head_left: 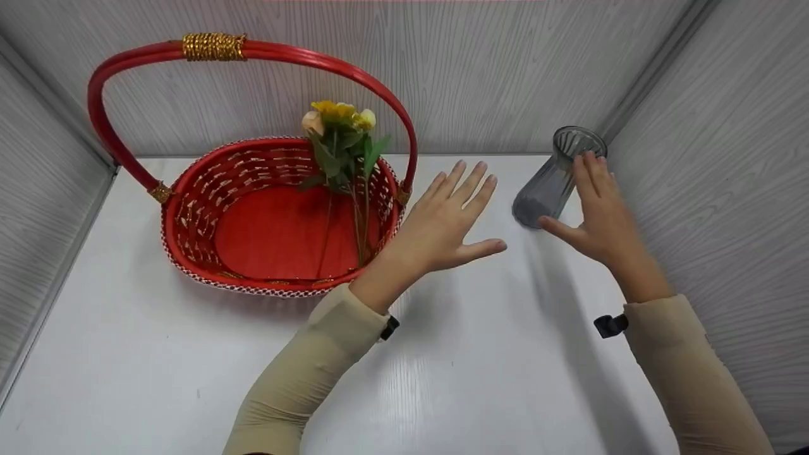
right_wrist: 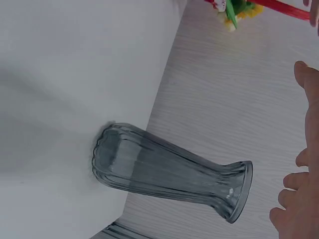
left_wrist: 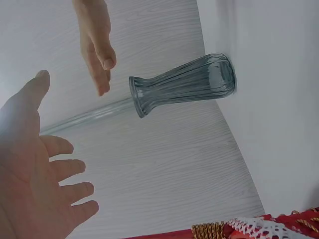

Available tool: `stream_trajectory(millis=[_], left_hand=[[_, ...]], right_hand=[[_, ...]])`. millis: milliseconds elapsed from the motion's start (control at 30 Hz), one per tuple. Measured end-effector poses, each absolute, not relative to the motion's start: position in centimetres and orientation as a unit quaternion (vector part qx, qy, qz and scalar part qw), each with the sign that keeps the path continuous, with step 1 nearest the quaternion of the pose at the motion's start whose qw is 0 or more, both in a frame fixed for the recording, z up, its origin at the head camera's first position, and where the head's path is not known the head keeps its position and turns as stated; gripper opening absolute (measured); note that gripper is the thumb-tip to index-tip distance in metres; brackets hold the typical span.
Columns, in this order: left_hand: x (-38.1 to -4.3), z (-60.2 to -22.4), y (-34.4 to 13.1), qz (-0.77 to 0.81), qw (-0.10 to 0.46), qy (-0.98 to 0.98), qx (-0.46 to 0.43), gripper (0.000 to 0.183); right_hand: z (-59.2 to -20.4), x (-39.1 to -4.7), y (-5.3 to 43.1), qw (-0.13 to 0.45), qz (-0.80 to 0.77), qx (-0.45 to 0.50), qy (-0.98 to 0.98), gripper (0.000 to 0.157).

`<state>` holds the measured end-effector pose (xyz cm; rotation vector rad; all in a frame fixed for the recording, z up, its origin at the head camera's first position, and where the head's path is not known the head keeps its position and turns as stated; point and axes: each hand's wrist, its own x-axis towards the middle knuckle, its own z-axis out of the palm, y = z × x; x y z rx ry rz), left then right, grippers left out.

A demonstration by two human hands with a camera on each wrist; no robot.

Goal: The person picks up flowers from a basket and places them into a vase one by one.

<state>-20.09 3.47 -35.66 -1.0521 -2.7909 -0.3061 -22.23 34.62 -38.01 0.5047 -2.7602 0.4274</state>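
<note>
A clear ribbed glass vase (head_left: 545,189) stands upright on the white table near the back right corner. My right hand (head_left: 600,215) hovers beside it, thumb spread, its fingers overlapping the rim in the head view; the right wrist view shows a gap between fingers and vase (right_wrist: 169,172). My left hand (head_left: 445,224) is held in the air left of the vase, fingers spread and holding nothing. To its left sits a red woven basket (head_left: 189,253) with a tall arched handle. Artificial flowers (head_left: 341,117), yellow and cream, lean inside the basket, their stems reaching its floor.
Grey wood-grain panels (head_left: 480,76) enclose the white table (head_left: 468,379) at the back and both sides. The basket handle (head_left: 316,58), wrapped in gold at the top, arches high above the basket. The right-hand panel (head_left: 727,189) is close to the vase and right arm.
</note>
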Motion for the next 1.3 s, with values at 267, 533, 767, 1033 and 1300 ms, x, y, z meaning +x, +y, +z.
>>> stream_trajectory(millis=[267, 533, 767, 1033, 1300], left_hand=[[-23.3, -35.9, 7.6, -0.079, 0.048, -0.93, -0.355, 0.096], [-25.7, -36.4, 10.8, -0.059, 0.05, -0.935, -0.345, 0.093], [-27.1, -36.3, 12.9, -0.043, 0.056, -0.941, -0.331, 0.093], [-29.4, -37.1, 15.0, -0.018, 0.044, -0.943, -0.328, 0.096], [-31.0, -37.3, 16.3, -0.001, 0.028, -0.95, -0.312, 0.091]], right_hand=[[-37.2, -25.1, 36.9, 0.124, 0.136, 0.131, -0.974, 0.109], [-37.1, -27.7, 38.6, 0.071, 0.12, 0.053, -0.989, 0.113], [-37.5, -29.8, 39.2, 0.033, 0.115, 0.029, -0.992, 0.115], [-37.4, -31.6, 39.5, -0.013, 0.13, -0.002, -0.991, 0.117], [-37.2, -32.2, 39.7, -0.016, 0.143, -0.021, -0.989, 0.117]])
